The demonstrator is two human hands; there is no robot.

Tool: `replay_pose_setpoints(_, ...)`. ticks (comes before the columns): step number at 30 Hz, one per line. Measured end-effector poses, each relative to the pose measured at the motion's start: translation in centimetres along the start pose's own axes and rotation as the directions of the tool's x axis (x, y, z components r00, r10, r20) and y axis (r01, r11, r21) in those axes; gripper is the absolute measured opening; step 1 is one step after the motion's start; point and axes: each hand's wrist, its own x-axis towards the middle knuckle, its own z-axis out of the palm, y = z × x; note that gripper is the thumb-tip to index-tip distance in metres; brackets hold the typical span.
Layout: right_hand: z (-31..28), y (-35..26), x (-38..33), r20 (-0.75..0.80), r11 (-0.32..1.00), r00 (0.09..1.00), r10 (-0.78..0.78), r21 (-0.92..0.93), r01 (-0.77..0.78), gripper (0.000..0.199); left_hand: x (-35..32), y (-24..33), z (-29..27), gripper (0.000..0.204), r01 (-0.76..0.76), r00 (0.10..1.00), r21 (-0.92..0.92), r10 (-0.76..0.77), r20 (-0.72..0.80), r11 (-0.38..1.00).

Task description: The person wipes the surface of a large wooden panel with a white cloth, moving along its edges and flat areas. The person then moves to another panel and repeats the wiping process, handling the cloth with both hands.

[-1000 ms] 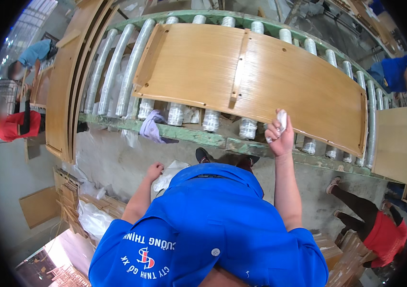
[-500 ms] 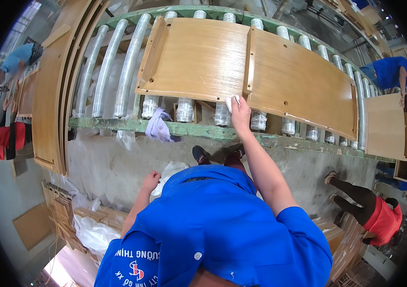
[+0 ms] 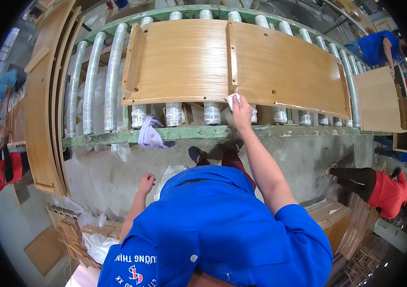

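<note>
- At nine o'clock from the middle of the view, a red-shirted co-worker (image 3: pixel 2 173) is partly lost in the dark rim; above, a pale-blue shirt (image 3: pixel 5 86) is hard to make out.
- At ten, tall wooden boards (image 3: pixel 43 115) stand by the conveyor's left end, closing off that side.
- At half past seven, crumpled plastic (image 3: pixel 99 245) lies among wood strips.
- At eight, the left hand (image 3: pixel 147 182) hangs over the floor, fingers curled, too small to tell whether fully closed; a white sheet (image 3: pixel 169 176) beside it runs under the blue shirt (image 3: pixel 213 215).
- Near nine, a lilac cloth (image 3: pixel 150 135) drapes over the green rail (image 3: pixel 222 132).
- From ten round to half past two, the wooden panel (image 3: pixel 179 62) lies across wrapped rollers (image 3: pixel 112 81); roller ends show between its near edge and the rail.
- At two, the right hand (image 3: pixel 242 115) grips a white wad (image 3: pixel 233 100) at that near edge, by the middle batten (image 3: pixel 232 57); some fingers are hidden.
- Around three, concrete floor (image 3: pixel 303 155) runs along the rail toward a second co-worker in red (image 3: pixel 387 193).
- At half past two, a shallow wooden box (image 3: pixel 380 103) sits just beyond the panel, under a blue-shirted co-worker's (image 3: pixel 378 48) arm.
</note>
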Motion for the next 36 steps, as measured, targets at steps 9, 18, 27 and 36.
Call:
replay_pose_setpoints(9, -5.1, 3.3, 1.3, -0.19, 0.998, 0.982, -0.009, -0.062, -0.003, 0.025, 1.1, 1.8, 0.5, 0.022, -0.066, 0.996, 0.034, 0.064, 0.056, 0.997)
replay_pose_setpoints(18, -10.7, 7.3, 2.5, -0.329, 0.984, 0.944, 0.032, -0.156, -0.087, 0.027, 1.4, 2.2, -0.9, 0.024, -0.032, 0.999, 0.069, 0.03, 0.036, 0.997)
replay_pose_setpoints(27, -12.1, 8.4, -0.3, 0.497, 0.029, 0.831, 0.249, 0.854, -0.519, 0.037, 1.3, 1.2, -3.0, 0.025, -0.017, 0.994, -0.057, 0.01, -0.107, 0.998)
replay_pose_setpoints(36, -2.1, 2.7, -5.1, 0.655, 0.733, 0.728, 0.204, 0.391, -0.557, 0.028, 4.0, 4.8, -3.8, 0.035, -0.173, 0.938, -0.426, 0.017, -0.346, 0.888)
